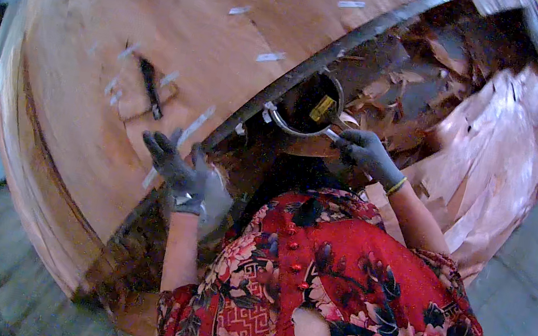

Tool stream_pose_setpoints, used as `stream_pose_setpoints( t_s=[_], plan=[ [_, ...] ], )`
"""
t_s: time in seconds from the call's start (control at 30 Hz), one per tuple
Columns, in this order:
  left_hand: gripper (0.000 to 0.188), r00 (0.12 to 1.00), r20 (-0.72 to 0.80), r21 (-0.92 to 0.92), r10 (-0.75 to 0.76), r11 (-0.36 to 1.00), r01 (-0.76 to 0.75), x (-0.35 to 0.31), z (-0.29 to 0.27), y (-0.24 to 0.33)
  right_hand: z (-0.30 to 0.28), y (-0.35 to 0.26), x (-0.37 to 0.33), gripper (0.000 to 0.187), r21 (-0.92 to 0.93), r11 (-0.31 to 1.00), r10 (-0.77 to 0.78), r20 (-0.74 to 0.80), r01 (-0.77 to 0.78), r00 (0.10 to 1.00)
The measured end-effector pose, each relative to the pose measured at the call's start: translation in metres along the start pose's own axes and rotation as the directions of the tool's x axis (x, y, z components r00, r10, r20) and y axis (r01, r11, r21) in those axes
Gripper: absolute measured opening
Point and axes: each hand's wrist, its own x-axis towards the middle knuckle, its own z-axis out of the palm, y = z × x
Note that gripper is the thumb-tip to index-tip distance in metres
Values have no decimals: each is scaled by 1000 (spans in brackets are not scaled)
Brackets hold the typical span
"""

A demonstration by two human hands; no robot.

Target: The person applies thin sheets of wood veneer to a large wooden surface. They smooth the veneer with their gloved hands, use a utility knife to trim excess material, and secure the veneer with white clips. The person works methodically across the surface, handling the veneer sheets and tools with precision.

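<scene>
My right hand (pixel 365 153), in a grey glove, is closed around the handle of a brush. The brush's yellow head (pixel 324 110) is inside a round, dark container with a pale metal rim (pixel 293 131). My left hand (pixel 176 170), also gloved in grey, is over the near edge of a large tan wood veneer sheet (pixel 126 2). Its fingers are stretched out and hold nothing. Beyond it, a dark, narrow blade-like tool (pixel 149 86) lies on the sheet beside a small veneer patch (pixel 141 105). Something whitish (pixel 215 202) sits beside my left wrist.
White tape strips (pixel 270 57) dot the veneer. A dark straight edge (pixel 347 42) runs along its right side. Past that are torn veneer scraps (pixel 392 89) and a heap of crumpled pale sheets (pixel 500 150). Grey floor (pixel 533 248) shows on both sides.
</scene>
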Motion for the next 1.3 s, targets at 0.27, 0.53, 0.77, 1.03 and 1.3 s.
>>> stream_pose_setpoints(
  t_s=[0.27, 0.53, 0.77, 1.03, 1.3],
  plan=[
    [43, 838, 195, -101, -510, 839, 535, -157, -34, 13, -43, -113, 95, 16, -289, 816, -459, 205, 501, 865],
    [34, 524, 134, -194, -841, 496, 846, -270, -13, 13, -33, -215, 234, 32, -905, 212, -271, 307, 368, 912],
    [42, 540, -112, 36, -834, 540, 841, -258, 7, -27, -7, -211, 195, 33, -906, -345, -776, 423, 246, 469],
    [46, 401, 370, -337, -838, 281, 899, -188, 9, -58, 73, -147, 81, 25, -781, -15, -465, 558, 624, 688],
    [46, 473, 735, -667, -486, -391, 634, -209, -40, -13, 235, -30, 39, 41, -113, 952, 268, 756, -285, 597]
  ],
)
